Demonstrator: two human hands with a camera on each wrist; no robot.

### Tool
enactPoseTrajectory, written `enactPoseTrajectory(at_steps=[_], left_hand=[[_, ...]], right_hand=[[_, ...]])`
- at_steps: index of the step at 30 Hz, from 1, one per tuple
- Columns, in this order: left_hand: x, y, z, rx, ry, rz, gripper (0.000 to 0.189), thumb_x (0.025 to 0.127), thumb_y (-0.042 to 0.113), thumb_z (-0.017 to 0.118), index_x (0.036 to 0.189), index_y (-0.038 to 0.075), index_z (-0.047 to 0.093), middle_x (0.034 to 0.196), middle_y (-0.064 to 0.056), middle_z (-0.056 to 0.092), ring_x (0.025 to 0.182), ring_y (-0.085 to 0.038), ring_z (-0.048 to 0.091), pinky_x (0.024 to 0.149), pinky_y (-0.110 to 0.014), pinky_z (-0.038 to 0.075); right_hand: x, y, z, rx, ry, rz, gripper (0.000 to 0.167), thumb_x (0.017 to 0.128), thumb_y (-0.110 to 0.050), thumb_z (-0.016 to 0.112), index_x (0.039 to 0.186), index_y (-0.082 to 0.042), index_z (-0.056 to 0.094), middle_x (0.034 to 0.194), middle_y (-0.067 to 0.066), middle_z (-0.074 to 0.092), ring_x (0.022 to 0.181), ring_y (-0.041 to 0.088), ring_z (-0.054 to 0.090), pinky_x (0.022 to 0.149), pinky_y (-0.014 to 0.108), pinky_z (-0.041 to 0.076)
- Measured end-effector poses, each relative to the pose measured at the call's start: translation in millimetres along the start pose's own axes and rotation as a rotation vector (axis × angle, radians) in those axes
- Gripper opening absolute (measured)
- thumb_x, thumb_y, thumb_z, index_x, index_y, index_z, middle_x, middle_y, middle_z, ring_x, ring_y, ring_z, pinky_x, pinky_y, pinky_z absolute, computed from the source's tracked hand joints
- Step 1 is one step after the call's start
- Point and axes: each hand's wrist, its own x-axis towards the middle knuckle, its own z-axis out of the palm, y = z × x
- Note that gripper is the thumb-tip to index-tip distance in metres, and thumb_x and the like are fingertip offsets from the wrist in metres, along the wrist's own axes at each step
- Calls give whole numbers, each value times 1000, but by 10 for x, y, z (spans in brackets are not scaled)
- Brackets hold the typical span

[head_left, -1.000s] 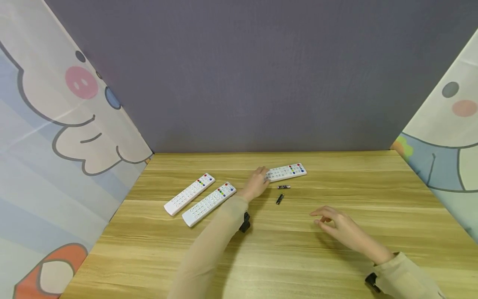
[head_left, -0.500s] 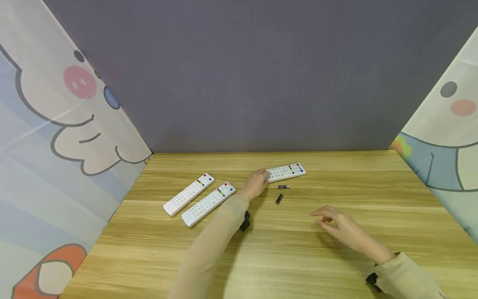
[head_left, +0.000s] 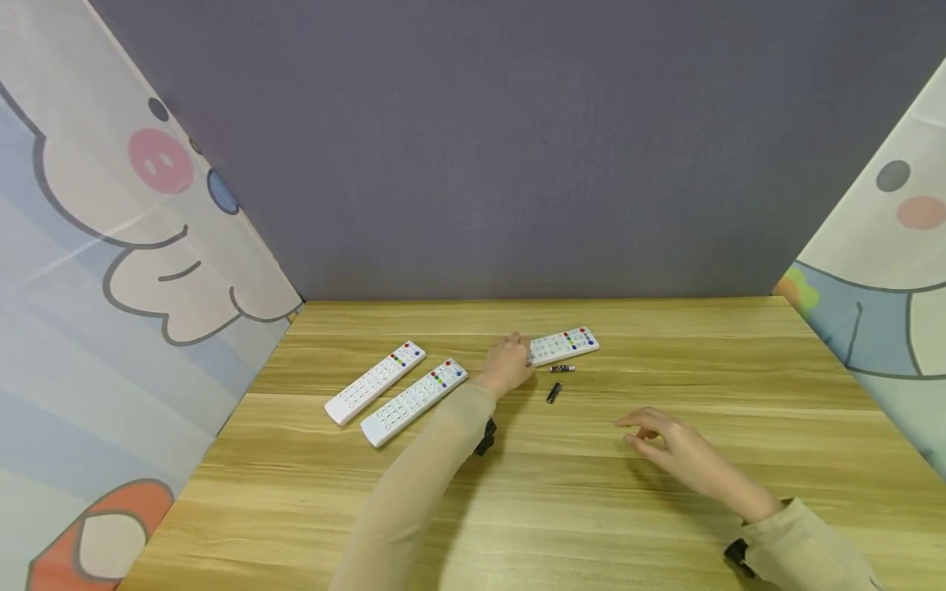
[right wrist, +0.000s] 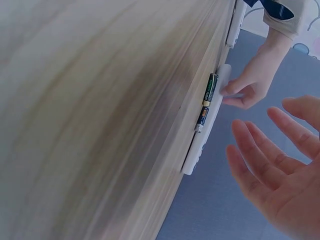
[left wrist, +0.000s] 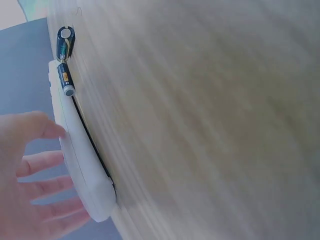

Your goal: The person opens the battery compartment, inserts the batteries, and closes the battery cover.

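Observation:
At the back of the table lies a white remote control (head_left: 564, 346) with small coloured buttons. My left hand (head_left: 507, 366) grips its left end, covering that end in the head view. In the left wrist view the thumb is at the near side of the remote (left wrist: 82, 155) and the fingers reach over its other side. Two small dark batteries lie just in front of it: one battery (head_left: 562, 368) sideways, the other battery (head_left: 554, 393) slanted. My right hand (head_left: 668, 443) hovers nearer the front right, fingers loosely bent, holding nothing.
Two more white remotes lie slanted on the left, an outer remote (head_left: 375, 383) and an inner remote (head_left: 414, 403) beside my left forearm. A dark grey panel (head_left: 547, 164) stands along the table's back edge. Cartoon-printed sheets (head_left: 81, 328) flank both sides.
The remote in my left hand has shifted slightly left and toward me, its right end now lower in the head view. The right hand and the batteries stay in place.

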Motion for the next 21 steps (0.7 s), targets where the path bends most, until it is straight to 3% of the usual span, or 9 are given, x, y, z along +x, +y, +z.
enactPoseTrajectory(at_steps=[4,8,12,16,21], left_hand=[[-1,12,20,39,61,11,49,84,35,58,121,3,50,118,-13,51,106,-26,51,87,-35,47],[10,11,68,38,104,62,42,84,33,58,115,5,52,113,-13,55,100,-24,54,82,-31,50],[22,15,101,-5,56,95,35,88,29,53,119,11,49,120,-10,52,107,-26,51,90,-36,45],[7,34,81,-36,-28,85,40,91,26,48,129,17,41,131,-10,43,118,-30,42,100,-45,35],[-11,54,40,-45,-54,87,41,90,24,49,130,17,42,133,-11,41,120,-33,38,102,-48,30]], right_hand=[[-2,-5,-4,2,-6,12,20,85,-14,59,104,-8,61,102,1,59,78,4,53,64,27,51],[0,-8,-5,4,-12,22,20,85,-16,58,104,-8,61,101,0,59,79,5,53,64,27,51],[0,-9,-7,6,-15,26,21,86,-17,58,104,-8,61,102,0,59,79,5,54,64,27,51],[-1,-8,-7,8,-15,22,20,86,-16,58,104,-8,61,101,0,59,79,5,54,64,27,51],[-5,-1,-8,18,-16,15,20,86,-15,58,104,-8,61,101,-1,59,79,4,53,64,26,51]])
